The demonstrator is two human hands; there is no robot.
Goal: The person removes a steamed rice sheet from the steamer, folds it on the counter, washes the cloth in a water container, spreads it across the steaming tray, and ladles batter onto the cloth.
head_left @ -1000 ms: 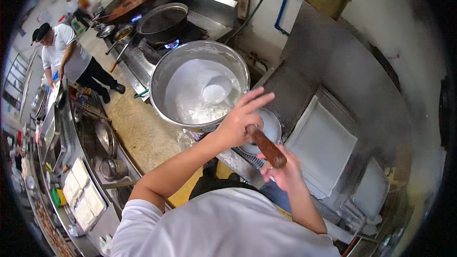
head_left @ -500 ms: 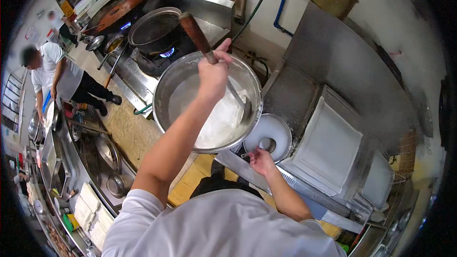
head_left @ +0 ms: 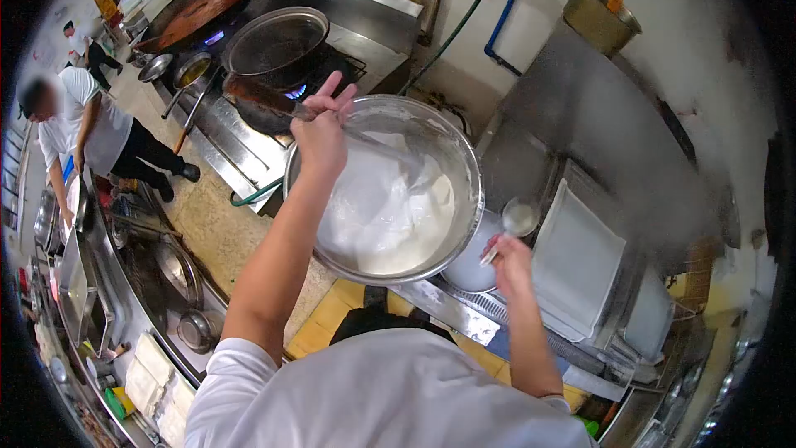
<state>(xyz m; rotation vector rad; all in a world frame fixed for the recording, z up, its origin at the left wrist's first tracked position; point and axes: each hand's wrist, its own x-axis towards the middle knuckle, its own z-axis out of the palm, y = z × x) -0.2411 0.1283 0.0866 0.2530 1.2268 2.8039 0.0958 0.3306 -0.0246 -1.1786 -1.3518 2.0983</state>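
My left hand point(head_left: 319, 139) grips a metal stirring tool with a brown wooden handle point(head_left: 259, 94), two of its fingers lifted off. The tool's head is blurred and partly sunk in thick white liquid point(head_left: 365, 207) filling a large metal bowl point(head_left: 471, 236). To the right, my right hand point(head_left: 512, 261) is closed around the handle of a small ladle point(head_left: 521, 217). Something whitish shows in the ladle's cup, held above the stove edge. Below it, a smaller bowl of white liquid point(head_left: 474, 259) is partly hidden by the large bowl.
White cloth-covered trays point(head_left: 576, 257) lie on the steaming counter at right. A wide pan point(head_left: 278, 46) sits over a lit burner behind the bowl; a wok of red-brown food point(head_left: 203, 15) is farther left. A co-worker point(head_left: 99, 120) stands at the left counter.
My left hand has swung left, tilting the stirring tool lower. The right hand has moved right and up with the small ladle, away from the smaller bowl.
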